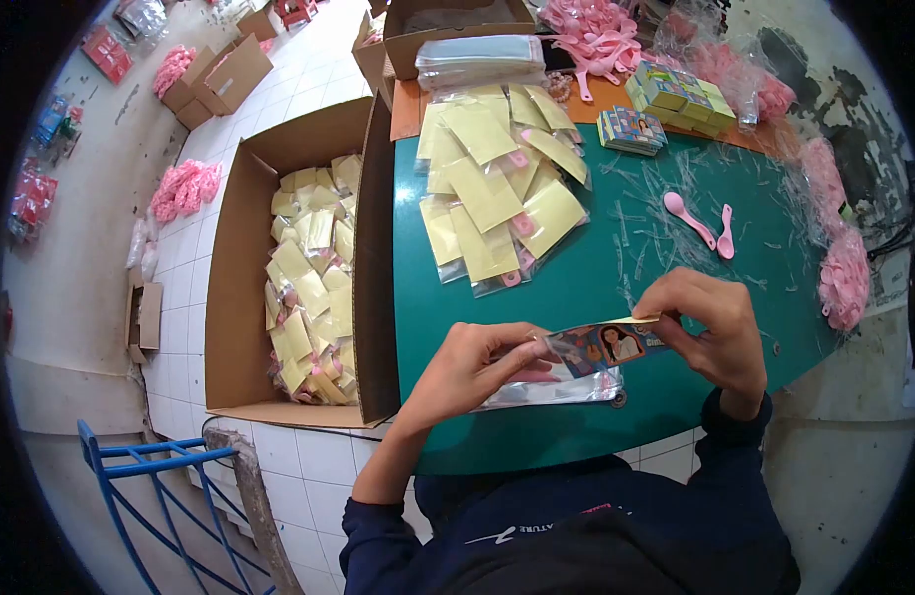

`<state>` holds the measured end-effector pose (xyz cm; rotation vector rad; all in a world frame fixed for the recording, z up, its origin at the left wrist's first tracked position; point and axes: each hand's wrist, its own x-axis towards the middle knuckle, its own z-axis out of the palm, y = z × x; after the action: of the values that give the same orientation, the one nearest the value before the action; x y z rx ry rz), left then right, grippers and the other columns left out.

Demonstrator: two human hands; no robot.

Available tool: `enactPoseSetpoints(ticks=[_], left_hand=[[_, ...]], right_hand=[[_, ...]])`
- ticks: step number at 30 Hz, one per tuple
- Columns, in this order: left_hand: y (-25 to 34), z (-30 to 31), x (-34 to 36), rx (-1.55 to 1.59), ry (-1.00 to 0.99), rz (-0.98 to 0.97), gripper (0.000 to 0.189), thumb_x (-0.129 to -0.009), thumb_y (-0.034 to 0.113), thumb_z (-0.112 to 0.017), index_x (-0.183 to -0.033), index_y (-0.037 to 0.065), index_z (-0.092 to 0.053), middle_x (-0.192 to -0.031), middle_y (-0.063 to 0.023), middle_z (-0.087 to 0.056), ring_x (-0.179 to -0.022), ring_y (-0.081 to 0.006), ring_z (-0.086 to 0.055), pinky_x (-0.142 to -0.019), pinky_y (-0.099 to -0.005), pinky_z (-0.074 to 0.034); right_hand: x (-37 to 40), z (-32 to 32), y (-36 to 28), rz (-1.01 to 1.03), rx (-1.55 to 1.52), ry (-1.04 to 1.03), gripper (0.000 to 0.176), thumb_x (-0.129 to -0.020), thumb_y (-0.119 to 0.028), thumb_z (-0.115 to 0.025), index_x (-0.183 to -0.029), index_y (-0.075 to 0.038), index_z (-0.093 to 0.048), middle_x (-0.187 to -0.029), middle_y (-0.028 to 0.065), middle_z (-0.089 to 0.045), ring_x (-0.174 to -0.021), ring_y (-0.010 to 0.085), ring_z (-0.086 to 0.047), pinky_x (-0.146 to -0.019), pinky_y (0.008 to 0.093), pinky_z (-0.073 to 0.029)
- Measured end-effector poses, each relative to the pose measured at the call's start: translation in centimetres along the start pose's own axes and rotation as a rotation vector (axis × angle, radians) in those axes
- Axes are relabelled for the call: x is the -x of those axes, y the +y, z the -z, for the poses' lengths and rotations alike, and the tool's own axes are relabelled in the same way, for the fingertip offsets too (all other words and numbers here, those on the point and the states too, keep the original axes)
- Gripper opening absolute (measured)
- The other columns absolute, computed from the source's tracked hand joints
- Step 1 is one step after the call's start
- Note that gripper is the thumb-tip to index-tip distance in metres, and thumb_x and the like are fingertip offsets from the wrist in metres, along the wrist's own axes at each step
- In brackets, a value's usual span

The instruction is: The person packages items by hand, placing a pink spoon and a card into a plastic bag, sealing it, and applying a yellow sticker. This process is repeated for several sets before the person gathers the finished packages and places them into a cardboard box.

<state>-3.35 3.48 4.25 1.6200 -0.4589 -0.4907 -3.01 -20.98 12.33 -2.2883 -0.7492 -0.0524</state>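
A printed card [616, 345] with a picture on its front and a pale yellow edge is stretched between my hands. My right hand [710, 322] pinches its right end between thumb and fingers. At the left end, my left hand [487, 367] is closed with its thumb over the card, where a whitish clear sheen shows. Just below lie clear plastic bags [567, 391] on the green table [517, 441], partly hidden by my left hand. Beyond my right hand rest a larger pink spoon [688, 218] and a smaller pink spoon [725, 234].
Filled bags with yellow cards [487, 198] are heaped at the table's far left. Card stacks [631, 131] and pink spoon bundles [596, 40] stand at the back. Plastic scraps litter the right side. Left of the table is a large cardboard box [241, 288] of filled bags.
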Motion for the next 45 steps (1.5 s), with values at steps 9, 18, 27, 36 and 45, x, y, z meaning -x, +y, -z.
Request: enactPoseSetpoints(ticks=[9, 18, 27, 36, 45], left_hand=[[1.5, -1.6, -0.3, -0.092, -0.114, -0.003, 0.035, -0.087, 0.018, -0.06, -0.119, 0.005, -0.054, -0.081, -0.0106, -0.068, -0.071, -0.0117, -0.064, -0.067, -0.0265, -0.049], [-0.5, -1.0, 2.0, -0.192, -0.078, 0.002, 0.071, -0.08, 0.021, -0.07, -0.138, 0.01, -0.031, -0.082, -0.0114, -0.068, -0.069, -0.0157, -0.065, -0.065, -0.0275, -0.049], [-1.8, 0.2, 4.3, 0.074, -0.044, 0.114, 0.069, -0.078, 0.007, -0.07, -0.136, 0.007, -0.032, -0.096, -0.0113, -0.064, -0.084, -0.0128, -0.063, -0.073, -0.027, -0.052], [-3.2, -4.6, 5.3, 0.426, 0.09, 0.233, 0.058, -0.098, 0.008, -0.032, -0.143, 0.012, 0.004, -0.106, -0.02, -0.061, -0.093, -0.0257, -0.064, -0.075, -0.0333, -0.055], [-5.3, -5.4, 6.7, 0.266, 0.145, 0.248, 0.062, -0.096, 0.006, -0.033, -0.144, 0.012, 0.005, -0.102, -0.0211, -0.062, -0.093, -0.0259, -0.063, -0.078, -0.0344, -0.053]], right_hand=[[0.6, -2.6, 0.0, -0.09, -0.137, -0.25, 0.021, -0.074, -0.008, -0.069, -0.091, -0.003, -0.056, -0.084, 0.0106, -0.056, -0.07, 0.0234, -0.06, -0.06, 0.032, -0.047], [2.0, -5.2, 2.9, -0.186, -0.418, -0.303, 0.014, -0.073, -0.005, -0.069, -0.082, 0.0, -0.058, -0.075, 0.007, -0.059, -0.07, 0.0167, -0.059, -0.062, 0.028, -0.046], [3.4, -5.1, 3.8, -0.432, -0.774, -0.227, 0.014, -0.075, -0.004, -0.071, -0.086, 0.001, -0.063, -0.077, 0.003, -0.06, -0.068, 0.0079, -0.056, -0.061, 0.0211, -0.046], [3.3, -6.8, 0.7, -0.037, -0.085, -0.035, 0.038, -0.074, -0.013, -0.072, -0.108, -0.005, -0.058, -0.104, 0.0144, -0.058, -0.087, 0.0274, -0.061, -0.072, 0.0321, -0.051], [4.3, -11.7, -1.1, -0.168, -0.193, -0.175, 0.026, -0.075, -0.008, -0.067, -0.096, -0.002, -0.054, -0.097, 0.0147, -0.048, -0.084, 0.031, -0.055, -0.073, 0.0387, -0.046]])
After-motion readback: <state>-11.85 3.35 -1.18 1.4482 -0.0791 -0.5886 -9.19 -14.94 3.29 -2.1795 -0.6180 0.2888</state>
